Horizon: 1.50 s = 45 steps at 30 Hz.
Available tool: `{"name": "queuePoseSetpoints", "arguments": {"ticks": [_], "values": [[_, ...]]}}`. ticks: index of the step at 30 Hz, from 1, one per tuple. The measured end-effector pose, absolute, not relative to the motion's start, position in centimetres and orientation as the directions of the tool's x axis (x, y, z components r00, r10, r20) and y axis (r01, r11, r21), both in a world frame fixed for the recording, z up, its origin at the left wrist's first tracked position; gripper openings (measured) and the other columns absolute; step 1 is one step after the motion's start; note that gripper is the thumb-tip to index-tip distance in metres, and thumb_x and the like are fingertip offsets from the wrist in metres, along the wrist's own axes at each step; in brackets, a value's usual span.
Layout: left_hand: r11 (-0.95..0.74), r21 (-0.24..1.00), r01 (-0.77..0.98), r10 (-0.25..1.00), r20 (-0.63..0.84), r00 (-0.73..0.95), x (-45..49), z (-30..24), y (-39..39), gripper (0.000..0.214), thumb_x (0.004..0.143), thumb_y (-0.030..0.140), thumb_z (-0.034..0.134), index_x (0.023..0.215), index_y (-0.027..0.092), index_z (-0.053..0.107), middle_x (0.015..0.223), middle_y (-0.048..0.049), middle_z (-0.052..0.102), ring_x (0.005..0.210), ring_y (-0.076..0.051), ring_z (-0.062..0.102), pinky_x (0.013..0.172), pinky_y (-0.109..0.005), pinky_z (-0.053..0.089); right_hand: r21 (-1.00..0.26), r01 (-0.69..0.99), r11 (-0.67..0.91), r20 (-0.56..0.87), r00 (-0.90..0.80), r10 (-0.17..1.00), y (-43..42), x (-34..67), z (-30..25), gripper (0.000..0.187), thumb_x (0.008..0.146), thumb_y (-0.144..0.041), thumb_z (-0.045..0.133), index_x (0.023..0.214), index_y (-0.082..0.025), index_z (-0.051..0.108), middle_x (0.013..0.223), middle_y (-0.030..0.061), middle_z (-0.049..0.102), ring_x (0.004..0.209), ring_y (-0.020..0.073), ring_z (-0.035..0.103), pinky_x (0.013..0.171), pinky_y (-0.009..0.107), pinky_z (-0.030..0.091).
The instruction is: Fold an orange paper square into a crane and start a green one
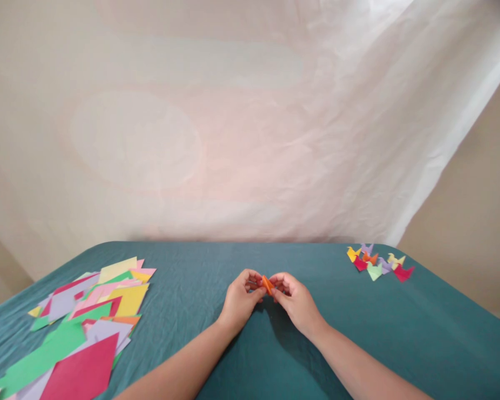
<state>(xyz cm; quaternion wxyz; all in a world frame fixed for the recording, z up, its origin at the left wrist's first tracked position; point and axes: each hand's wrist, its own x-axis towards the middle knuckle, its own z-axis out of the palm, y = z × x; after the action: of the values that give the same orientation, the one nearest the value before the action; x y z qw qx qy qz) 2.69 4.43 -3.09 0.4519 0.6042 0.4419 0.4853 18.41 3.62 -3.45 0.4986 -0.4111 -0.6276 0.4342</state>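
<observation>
At the frame's lower centre, the left hand and right hand pinch an orange paper piece, seemingly part-folded, with folded paper birds at right and flat sheets remaining lower left.

Orange paper part-hidden by left hand and right hand, folds too small to read. Paper pile, tabletop left edge: lower layers buried, near end cropped. Birds, far right corner: creases unreadable. Tabletop near edge cropped too.
</observation>
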Motion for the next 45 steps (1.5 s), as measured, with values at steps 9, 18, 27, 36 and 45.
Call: {"name": "queuePoseSetpoints", "arguments": {"ticks": [9,18,27,36,45], "values": [[-0.142,0.987,0.076,0.98,0.129,0.151,2.63,-3.25,4.45,0.014,0.074,0.026,0.063,0.081,0.017,0.055,0.069,0.0002,0.062,0.06,-0.014,0.062,0.051,-0.022,0.049,-0.982,-0.078,0.171,0.183,-0.19,0.965,3.83,18.44,-3.33,0.019,0.074,-0.022,0.063,0.091,-0.019,0.057,0.076,-0.0004,0.061,0.061,0.0126,0.054,0.049,0.021,0.037],[-0.122,0.992,0.024,0.969,0.113,0.218,2.96,-3.18,4.55,0.016,0.076,0.027,0.062,0.085,0.015,0.058,0.069,-0.0018,0.065,0.061,-0.015,0.064,0.053,-0.023,0.049,-0.988,-0.112,0.109,0.129,-0.19,0.973,4.08,18.64,-3.61,0.018,0.074,-0.026,0.067,0.088,-0.017,0.06,0.072,0.0001,0.06,0.059,0.0121,0.052,0.047,0.02,0.034],[-0.158,0.987,0.001,0.974,0.156,0.165,2.87,-2.77,4.48,0.016,0.075,0.027,0.064,0.084,0.015,0.055,0.069,-0.0019,0.065,0.057,-0.014,0.064,0.051,-0.023,0.048,-0.992,-0.092,0.086,0.103,-0.199,0.975,3.97,18.54,-3.5,0.019,0.076,-0.032,0.066,0.088,-0.016,0.066,0.072,0.0013,0.062,0.058,0.0121,0.05,0.048,0.021,0.033],[-0.172,0.984,0.039,0.973,0.164,0.161,3.18,-3.03,4.21,0.015,0.077,0.027,0.062,0.084,0.016,0.056,0.067,0.0,0.063,0.054,-0.013,0.062,0.051,-0.022,0.049,-0.991,-0.071,0.117,0.128,-0.177,0.976,3.92,18.58,-3.79,0.024,0.08,-0.037,0.063,0.09,-0.016,0.065,0.07,0.0012,0.06,0.058,0.0124,0.05,0.047,0.021,0.034],[-0.159,0.987,0.026,0.983,0.156,0.095,3.32,-2.82,4.12,0.017,0.074,0.025,0.065,0.081,0.018,0.051,0.069,0.0025,0.062,0.052,-0.012,0.062,0.047,-0.02,0.047,-0.986,-0.086,0.14,0.154,-0.194,0.969,4.15,18.5,-4.02,0.021,0.079,-0.036,0.064,0.091,-0.019,0.06,0.073,0.0,0.059,0.058,0.012,0.051,0.044,0.019,0.034]]}}
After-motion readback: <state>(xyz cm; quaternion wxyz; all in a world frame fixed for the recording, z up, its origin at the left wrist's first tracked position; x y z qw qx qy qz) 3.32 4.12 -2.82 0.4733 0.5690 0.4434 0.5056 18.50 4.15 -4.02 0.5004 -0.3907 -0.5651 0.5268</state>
